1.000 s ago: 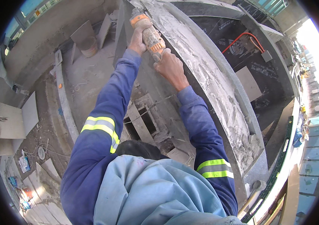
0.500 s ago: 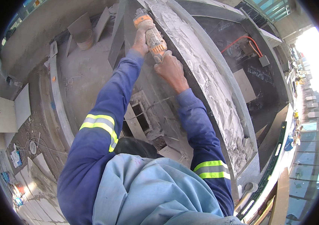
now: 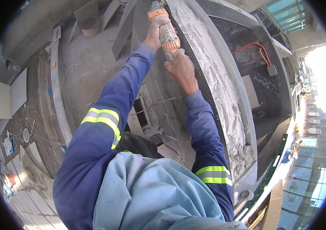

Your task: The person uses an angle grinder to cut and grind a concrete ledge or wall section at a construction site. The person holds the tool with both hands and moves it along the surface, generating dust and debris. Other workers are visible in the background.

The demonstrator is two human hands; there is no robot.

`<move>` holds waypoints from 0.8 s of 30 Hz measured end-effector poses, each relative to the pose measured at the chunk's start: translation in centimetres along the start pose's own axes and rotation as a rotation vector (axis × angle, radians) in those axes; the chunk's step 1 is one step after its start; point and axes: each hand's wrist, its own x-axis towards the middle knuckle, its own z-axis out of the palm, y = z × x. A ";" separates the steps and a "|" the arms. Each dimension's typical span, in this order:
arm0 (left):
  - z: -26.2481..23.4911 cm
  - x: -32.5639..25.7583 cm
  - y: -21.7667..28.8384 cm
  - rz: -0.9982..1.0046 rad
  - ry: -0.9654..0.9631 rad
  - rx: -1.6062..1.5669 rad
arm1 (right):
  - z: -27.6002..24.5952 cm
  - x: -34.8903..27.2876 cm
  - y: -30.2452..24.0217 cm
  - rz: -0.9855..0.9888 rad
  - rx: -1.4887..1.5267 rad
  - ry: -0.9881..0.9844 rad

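A dust-coated orange and grey angle grinder is held at the upper middle, its head pointing away from me. My left hand wraps round the body behind the head. Round the rear end of the grinder my right hand is closed. The tool lies along the inner edge of a long stone-edged ledge whose top carries rough, pale mortar. I cannot see the disc or whether it touches the edge.
A red hose runs to a grey box inside the dark recess on the right. A dusty bucket and leaning boards stand at the far left. At lower right lie a green spirit level and a mallet-like tool. Loose cables lie at left.
The view has turned slightly, and the grinder with both hands now appears a little farther right and up in the picture. Both hands keep their hold on it.
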 end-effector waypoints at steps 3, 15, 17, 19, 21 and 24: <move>-0.9 0.4 -0.3 -0.003 -0.089 -0.045 | -0.1 0.0 -0.2 0.010 -0.006 -0.018; -0.2 -0.3 -0.8 0.000 -0.043 -0.062 | -0.4 -0.5 0.0 0.011 0.020 -0.020; -0.3 -0.2 -0.5 -0.019 -0.047 -0.033 | -0.3 -0.6 0.0 0.005 0.023 -0.020; -0.7 0.0 -0.6 -0.024 -0.047 -0.025 | -0.2 -0.6 -0.1 0.003 0.024 -0.023; -0.8 0.2 -0.8 -0.024 -0.045 -0.039 | -0.3 -0.6 -0.3 0.012 0.018 -0.028; -0.9 0.2 -0.8 -0.043 -0.071 -0.045 | -0.3 -0.7 -0.2 0.014 0.020 -0.026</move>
